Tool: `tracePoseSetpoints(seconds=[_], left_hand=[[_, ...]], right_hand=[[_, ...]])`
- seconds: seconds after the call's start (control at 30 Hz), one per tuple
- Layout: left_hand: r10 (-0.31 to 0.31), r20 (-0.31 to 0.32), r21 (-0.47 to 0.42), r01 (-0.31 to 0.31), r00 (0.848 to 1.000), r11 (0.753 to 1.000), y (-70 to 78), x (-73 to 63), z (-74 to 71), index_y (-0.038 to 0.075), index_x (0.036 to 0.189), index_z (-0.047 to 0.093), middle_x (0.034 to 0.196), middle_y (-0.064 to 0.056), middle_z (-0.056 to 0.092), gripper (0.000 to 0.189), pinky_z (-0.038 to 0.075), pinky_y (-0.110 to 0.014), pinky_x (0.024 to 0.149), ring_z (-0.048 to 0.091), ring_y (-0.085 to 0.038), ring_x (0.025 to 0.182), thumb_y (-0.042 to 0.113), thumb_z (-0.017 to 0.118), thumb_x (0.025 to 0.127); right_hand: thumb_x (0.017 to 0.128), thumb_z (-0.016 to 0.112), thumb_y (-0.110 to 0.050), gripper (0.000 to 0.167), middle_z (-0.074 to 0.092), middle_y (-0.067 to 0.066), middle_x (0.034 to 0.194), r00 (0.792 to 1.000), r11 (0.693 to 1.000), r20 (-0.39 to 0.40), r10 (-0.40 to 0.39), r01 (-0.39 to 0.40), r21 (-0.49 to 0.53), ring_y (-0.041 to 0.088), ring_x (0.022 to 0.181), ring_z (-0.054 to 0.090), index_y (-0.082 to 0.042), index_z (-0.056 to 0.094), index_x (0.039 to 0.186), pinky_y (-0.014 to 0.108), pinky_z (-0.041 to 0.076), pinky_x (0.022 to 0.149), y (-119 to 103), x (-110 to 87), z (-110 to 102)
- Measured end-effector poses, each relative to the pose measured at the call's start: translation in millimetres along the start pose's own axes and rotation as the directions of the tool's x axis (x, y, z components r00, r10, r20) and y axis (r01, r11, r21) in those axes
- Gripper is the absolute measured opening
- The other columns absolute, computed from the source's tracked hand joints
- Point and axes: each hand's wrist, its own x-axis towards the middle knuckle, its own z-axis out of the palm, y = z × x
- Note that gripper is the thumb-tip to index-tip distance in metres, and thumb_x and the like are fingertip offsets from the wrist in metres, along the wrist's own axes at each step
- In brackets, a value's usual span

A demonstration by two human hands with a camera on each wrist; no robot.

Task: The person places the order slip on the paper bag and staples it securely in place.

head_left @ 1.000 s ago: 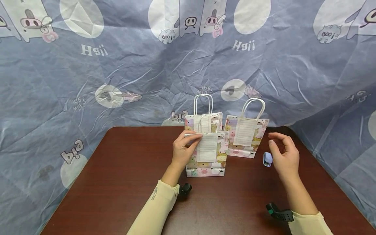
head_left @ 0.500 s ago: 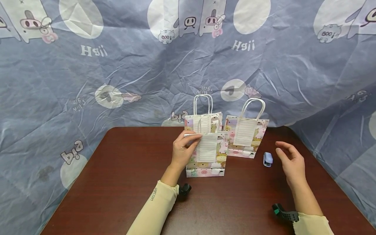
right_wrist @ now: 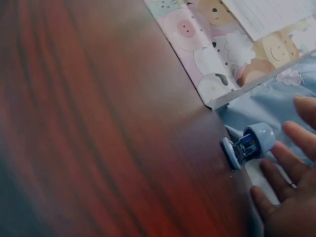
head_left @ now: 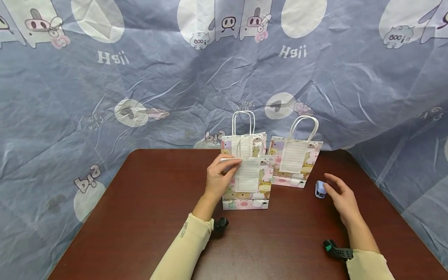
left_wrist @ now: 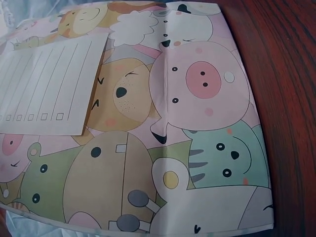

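Observation:
My left hand (head_left: 219,177) pinches the top left edge of a paper gift bag (head_left: 264,189) printed with cartoon animals. A lined checklist sheet (head_left: 247,175) lies against the front of this bag; in the left wrist view the checklist sheet (left_wrist: 47,89) hangs over the print. On the right, my right hand (head_left: 344,200) reaches beside a small light-blue stapler (head_left: 320,189) on the table. In the right wrist view the fingers (right_wrist: 291,165) are spread and loosely bent around the stapler (right_wrist: 249,145), not closed on it; contact cannot be told.
Behind the held bag stands a second gift bag (head_left: 226,144), partly hidden. A third gift bag (head_left: 308,163) stands tilted at the back right. Both have white handles and a lined sheet in front. The brown table (head_left: 157,194) ends at a blue patterned cloth (head_left: 175,85).
My right hand first drew back to the right, away from the stapler, then came left to it again, lower down. The left hand and the bags keep their places.

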Motion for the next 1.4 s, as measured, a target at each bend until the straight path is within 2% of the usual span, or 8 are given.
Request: tracePoseSetpoints(seconds=[0.1,0.17,0.27,0.33,0.4,0.83,1.27,1.4], left_hand=[[0.002,0.006,-0.018,-0.002,1.000,1.000,-0.1,0.1,-0.4,0.001,0.097,0.078,0.097,-0.014,0.069,0.013,0.055,-0.019,0.072,0.067,-0.024,0.092,-0.001,0.076,0.084],[0.003,0.004,-0.023,-0.003,1.000,1.000,0.3,0.1,-0.7,0.001,0.097,0.078,0.097,-0.014,0.068,0.013,0.055,-0.019,0.072,0.067,-0.025,0.092,-0.002,0.076,0.084],[0.001,0.002,-0.029,-0.001,1.000,1.000,0.9,0.0,-0.9,0.000,0.097,0.077,0.097,-0.014,0.068,0.014,0.055,-0.019,0.072,0.066,-0.026,0.093,-0.003,0.076,0.084],[0.002,0.003,-0.031,-0.002,1.000,1.000,1.2,0.2,-0.7,0.000,0.097,0.077,0.097,-0.015,0.068,0.014,0.055,-0.019,0.072,0.066,-0.026,0.093,-0.003,0.076,0.084],[0.000,0.006,-0.036,0.000,1.000,0.999,1.2,0.2,-0.5,-0.001,0.097,0.077,0.097,-0.015,0.068,0.013,0.055,-0.019,0.072,0.066,-0.026,0.093,-0.004,0.076,0.084],[-0.006,0.013,-0.034,0.007,1.000,0.999,0.3,0.5,-0.7,-0.001,0.097,0.077,0.097,-0.015,0.068,0.013,0.055,-0.018,0.074,0.066,-0.026,0.093,-0.004,0.075,0.084],[-0.005,0.014,-0.040,0.006,1.000,0.999,2.7,0.8,-0.1,-0.001,0.097,0.077,0.097,-0.015,0.067,0.013,0.055,-0.019,0.072,0.066,-0.023,0.093,-0.004,0.075,0.085],[-0.003,0.014,-0.038,0.004,1.000,0.999,2.7,0.3,0.1,-0.001,0.097,0.077,0.097,-0.015,0.067,0.013,0.055,-0.019,0.072,0.066,-0.023,0.093,-0.004,0.074,0.085]], right_hand=[[0.103,0.053,-0.037,0.063,0.046,0.011,0.151,0.997,0.998,0.083,0.011,-0.006,-0.066,0.005,0.122,0.044,-0.008,0.034,0.155,0.004,0.034,0.080,4.8,1.1,-0.1],[0.103,0.052,-0.038,0.067,0.033,0.025,0.157,0.990,0.995,0.134,0.030,-0.017,-0.097,0.022,0.133,0.039,-0.006,0.028,0.157,0.011,0.036,0.093,5.4,2.8,-0.2],[0.104,0.052,-0.038,0.070,0.022,0.032,0.160,0.977,0.993,0.202,0.063,-0.040,-0.113,0.045,0.139,0.026,-0.008,0.021,0.159,0.044,0.031,0.115,4.5,5.5,-1.0],[0.104,0.052,-0.037,0.071,0.017,0.034,0.161,0.968,0.992,0.237,0.084,-0.059,-0.113,0.051,0.141,0.019,-0.010,0.018,0.160,0.067,0.019,0.114,3.5,6.5,-1.8],[0.104,0.052,-0.037,0.071,0.014,0.035,0.160,0.960,0.991,0.262,0.101,-0.072,-0.117,0.053,0.141,0.017,-0.010,0.017,0.160,0.075,0.014,0.110,2.9,6.7,-2.4],[0.105,0.050,-0.035,0.058,0.028,0.034,0.155,0.971,0.984,0.221,0.093,-0.056,-0.168,0.048,0.130,0.030,-0.007,0.035,0.154,0.067,0.024,0.103,4.0,5.3,-0.1],[0.104,0.052,-0.032,0.056,0.032,0.033,0.153,0.980,0.987,0.188,0.063,-0.033,-0.158,0.046,0.127,0.033,-0.005,0.039,0.151,0.065,0.027,0.102,3.0,1.9,1.2],[0.104,0.052,-0.035,0.055,0.038,0.027,0.151,0.990,0.988,0.135,0.051,-0.030,-0.150,0.037,0.125,0.036,-0.007,0.041,0.151,0.042,0.035,0.102,3.6,0.1,0.8]])
